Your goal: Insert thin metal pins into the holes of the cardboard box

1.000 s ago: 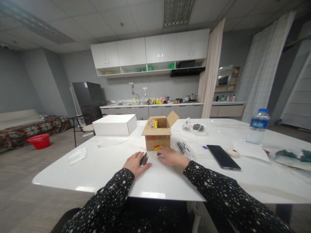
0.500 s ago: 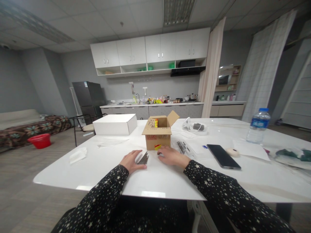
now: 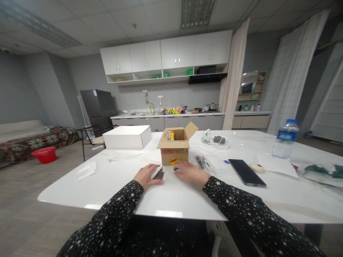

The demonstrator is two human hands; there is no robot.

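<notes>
My left hand [image 3: 146,176] rests on the table with thumb and fingers apart, curved around a small bundle of thin dark metal rods [image 3: 159,174]. The rods lie slanted beside the palm, their exact kind too small to tell. My right hand [image 3: 189,171] is closed, fingertips curled down near the table at the front of a cardboard box [image 3: 174,153]. Something small and greyish shows under those fingers, but I cannot make it out. The box stands with a flap up and yellow-red tape on it. Right of it, more dark rods [image 3: 202,162] lie in a clear plastic case [image 3: 214,166].
A white box [image 3: 127,137] stands at the back left, with a crumpled tissue [image 3: 86,171] nearer. Toward the right lie a phone [image 3: 246,172], a beige rounded object [image 3: 256,167], and a water bottle [image 3: 285,139]. A white device with a cable [image 3: 217,140] sits behind.
My left hand has shifted very slightly to the right beside the rods. My right hand stays nearly in place.
</notes>
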